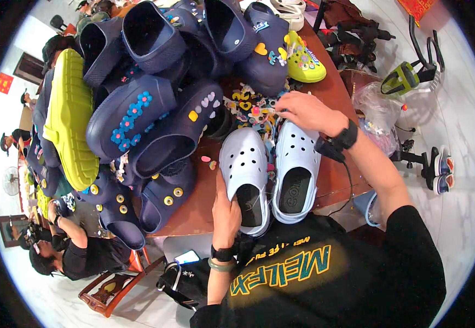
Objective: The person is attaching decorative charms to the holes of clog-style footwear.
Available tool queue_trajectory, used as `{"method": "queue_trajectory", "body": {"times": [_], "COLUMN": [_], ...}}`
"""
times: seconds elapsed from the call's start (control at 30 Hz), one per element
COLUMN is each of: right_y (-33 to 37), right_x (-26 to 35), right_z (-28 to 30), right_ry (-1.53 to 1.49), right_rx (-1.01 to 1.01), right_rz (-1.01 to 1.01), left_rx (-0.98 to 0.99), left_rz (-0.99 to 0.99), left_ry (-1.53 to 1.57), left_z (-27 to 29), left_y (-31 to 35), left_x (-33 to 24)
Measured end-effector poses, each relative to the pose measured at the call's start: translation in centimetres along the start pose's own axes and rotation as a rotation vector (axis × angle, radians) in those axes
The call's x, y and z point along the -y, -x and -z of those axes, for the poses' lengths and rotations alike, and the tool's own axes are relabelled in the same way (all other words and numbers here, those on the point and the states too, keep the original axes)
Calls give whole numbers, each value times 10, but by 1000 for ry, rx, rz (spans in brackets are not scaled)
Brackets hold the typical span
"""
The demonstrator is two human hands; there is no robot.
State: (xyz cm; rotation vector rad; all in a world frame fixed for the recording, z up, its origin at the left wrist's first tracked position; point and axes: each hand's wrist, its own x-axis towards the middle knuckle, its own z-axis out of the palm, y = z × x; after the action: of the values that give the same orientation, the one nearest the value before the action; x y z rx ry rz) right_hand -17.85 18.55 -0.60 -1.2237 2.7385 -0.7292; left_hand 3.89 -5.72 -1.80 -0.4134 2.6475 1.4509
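Note:
Two pale lavender-blue clogs stand side by side at the table's front edge, toes pointing away from me. My left hand point(226, 216) grips the outer side of the left clog point(244, 156). Above the toe of the right clog point(297, 146), my right hand point(311, 113) has its fingertips pinched together. Whatever they hold, if anything, is too small to make out. Just beyond the toes lies a heap of small colourful shoe charms point(248, 106), close to my right fingertips. A few loose pink charms point(209, 162) rest left of the left clog.
Dark blue clogs point(131, 117) with charms pile high on the left of the brown table point(188, 216). Lime-green clogs point(70, 123) are among them, another point(304, 59) at the far right. A co-worker point(79, 249) sits at left. A blue bin point(366, 208) stands right.

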Motion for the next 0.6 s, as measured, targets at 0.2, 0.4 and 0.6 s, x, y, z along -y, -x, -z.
{"method": "queue_trajectory", "body": {"times": [0.2,0.4,0.6], "right_y": [-25,-16,-4], "right_x": [11,-22,-26], "right_z": [-16,-23,-18], "right_ry": [47,-220,-241], "right_rx": [293,80,29], "right_rz": [-24,-187,-189], "left_rx": [-52,-36,-52], "left_rz": [-106,-78,-87], "left_ry": [0,121,110], "left_z": [-1,2,-3], "left_y": [1,1,0], "left_x": [14,3,17]}}
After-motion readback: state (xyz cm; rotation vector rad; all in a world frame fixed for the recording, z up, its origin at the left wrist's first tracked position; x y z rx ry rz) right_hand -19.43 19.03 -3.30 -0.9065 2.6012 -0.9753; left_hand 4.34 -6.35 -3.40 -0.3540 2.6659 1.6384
